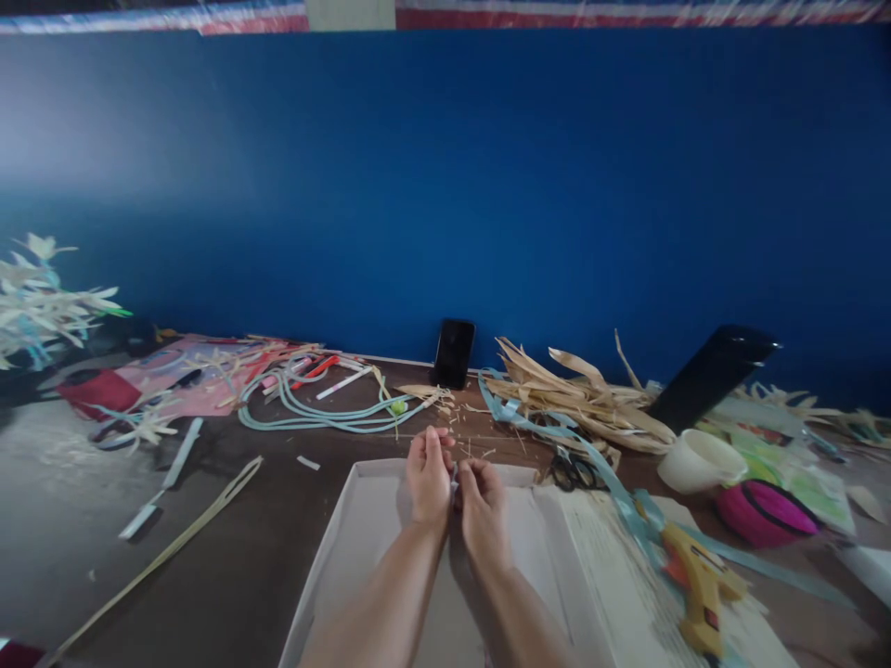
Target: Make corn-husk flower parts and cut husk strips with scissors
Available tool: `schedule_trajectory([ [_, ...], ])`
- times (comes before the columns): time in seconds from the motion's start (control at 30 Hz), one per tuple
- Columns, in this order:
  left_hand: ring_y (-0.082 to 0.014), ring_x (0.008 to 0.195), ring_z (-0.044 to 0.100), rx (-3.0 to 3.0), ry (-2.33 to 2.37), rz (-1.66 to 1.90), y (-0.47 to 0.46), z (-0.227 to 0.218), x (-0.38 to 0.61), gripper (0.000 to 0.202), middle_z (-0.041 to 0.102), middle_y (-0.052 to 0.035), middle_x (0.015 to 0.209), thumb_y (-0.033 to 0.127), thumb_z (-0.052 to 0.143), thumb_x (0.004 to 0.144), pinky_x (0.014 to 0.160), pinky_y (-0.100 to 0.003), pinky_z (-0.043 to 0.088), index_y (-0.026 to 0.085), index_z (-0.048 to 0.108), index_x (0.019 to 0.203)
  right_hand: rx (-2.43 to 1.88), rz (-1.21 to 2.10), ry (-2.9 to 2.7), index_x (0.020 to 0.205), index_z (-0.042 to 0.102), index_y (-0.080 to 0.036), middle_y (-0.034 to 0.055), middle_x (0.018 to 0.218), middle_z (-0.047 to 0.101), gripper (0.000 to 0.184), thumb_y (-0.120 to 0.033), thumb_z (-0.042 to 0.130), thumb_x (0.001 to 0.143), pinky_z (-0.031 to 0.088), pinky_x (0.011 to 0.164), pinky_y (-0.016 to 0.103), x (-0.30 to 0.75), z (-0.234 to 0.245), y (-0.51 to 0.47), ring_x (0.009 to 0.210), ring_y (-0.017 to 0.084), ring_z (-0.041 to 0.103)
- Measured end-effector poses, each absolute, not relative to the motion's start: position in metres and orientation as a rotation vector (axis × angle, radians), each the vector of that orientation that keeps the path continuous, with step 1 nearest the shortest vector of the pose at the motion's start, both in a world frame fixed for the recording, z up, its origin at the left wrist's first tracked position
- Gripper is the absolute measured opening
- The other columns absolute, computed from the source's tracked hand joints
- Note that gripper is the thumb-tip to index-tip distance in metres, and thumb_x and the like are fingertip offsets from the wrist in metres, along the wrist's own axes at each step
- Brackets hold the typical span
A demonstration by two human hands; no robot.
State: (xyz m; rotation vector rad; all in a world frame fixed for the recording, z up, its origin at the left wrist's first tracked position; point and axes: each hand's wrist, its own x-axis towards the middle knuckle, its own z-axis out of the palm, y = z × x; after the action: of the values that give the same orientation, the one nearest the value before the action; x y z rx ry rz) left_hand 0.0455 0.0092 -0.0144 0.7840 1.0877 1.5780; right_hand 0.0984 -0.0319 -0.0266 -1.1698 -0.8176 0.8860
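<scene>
Over the white box (pixel 368 529) on the tabletop (pixel 271 538), the left hand (pixel 430 475) and right hand (pixel 483 499) were held close together, fingers curled, though any grip could not be told; precision was best served by light, steady fingertip pressure.

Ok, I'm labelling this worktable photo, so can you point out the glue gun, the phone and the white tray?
Glue gun (pixel 698 571): head view, on its yellow body.
Phone (pixel 455 353): head view, on its dark front.
White tray (pixel 368 529): head view, on its bare floor.
</scene>
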Motion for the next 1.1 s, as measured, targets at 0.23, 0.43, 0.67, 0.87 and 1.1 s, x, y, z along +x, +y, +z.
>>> schedule_trajectory([
  [0.23, -0.0047, 0.046, 0.04, 0.732, 1.072, 1.508, 0.006, -0.005, 0.047, 0.038, 0.058, -0.0006, 0.071, 0.053, 0.054, 0.078, 0.042, -0.017, 0.031, 0.016, 0.059, 0.085, -1.076, 1.213, -0.549, 0.078, 0.055, -0.02, -0.0085, 0.048, 0.045, 0.033, -0.048, 0.069, 0.07, 0.026, 0.036, 0.016, 0.102, -0.024, -0.028, 0.038, 0.005, 0.034],
  [0.43, -0.0025, 0.043, 0.037, 0.664, 0.985, 1.494, 0.008, 0.008, 0.031, 0.043, 0.059, -0.001, 0.07, 0.054, 0.063, 0.071, 0.039, -0.016, 0.025, 0.013, 0.059, 0.083, -1.082, 1.194, -0.621, 0.076, 0.054, -0.02, -0.0089, 0.048, 0.043, 0.031, -0.048, 0.066, 0.073, 0.026, 0.036, 0.015, 0.099, -0.023, -0.03, 0.039, 0.005, 0.034],
  [0.67, -0.0014, 0.042, 0.035, 0.68, 0.896, 1.436, 0.0, -0.01, 0.018, 0.042, 0.059, 0.0003, 0.07, 0.053, 0.061, 0.074, 0.039, -0.016, 0.024, 0.014, 0.059, 0.087, -1.107, 1.196, -0.602, 0.086, 0.06, -0.021, -0.0077, 0.052, 0.048, 0.032, -0.049, 0.067, 0.073, 0.026, 0.036, 0.015, 0.103, -0.023, -0.032, 0.04, 0.005, 0.036],
  [0.87, -0.0015, 0.043, 0.035, 0.769, 0.92, 1.427, -0.001, -0.011, 0.015, 0.041, 0.059, 0.0005, 0.069, 0.054, 0.058, 0.076, 0.039, -0.016, 0.025, 0.015, 0.059, 0.086, -1.137, 1.179, -0.626, 0.093, 0.064, -0.021, -0.007, 0.053, 0.049, 0.034, -0.046, 0.07, 0.071, 0.029, 0.038, 0.016, 0.109, -0.023, -0.032, 0.043, 0.007, 0.039],
  [1.1, -0.002, 0.045, 0.037, 0.824, 0.9, 1.416, -0.004, -0.01, 0.017, 0.038, 0.056, 0.0007, 0.068, 0.051, 0.055, 0.08, 0.042, -0.016, 0.026, 0.014, 0.06, 0.085, -1.188, 1.138, -0.646, 0.078, 0.066, -0.02, -0.0058, 0.047, 0.046, 0.031, -0.05, 0.065, 0.074, 0.026, 0.038, 0.02, 0.11, -0.02, -0.033, 0.041, 0.008, 0.037],
])
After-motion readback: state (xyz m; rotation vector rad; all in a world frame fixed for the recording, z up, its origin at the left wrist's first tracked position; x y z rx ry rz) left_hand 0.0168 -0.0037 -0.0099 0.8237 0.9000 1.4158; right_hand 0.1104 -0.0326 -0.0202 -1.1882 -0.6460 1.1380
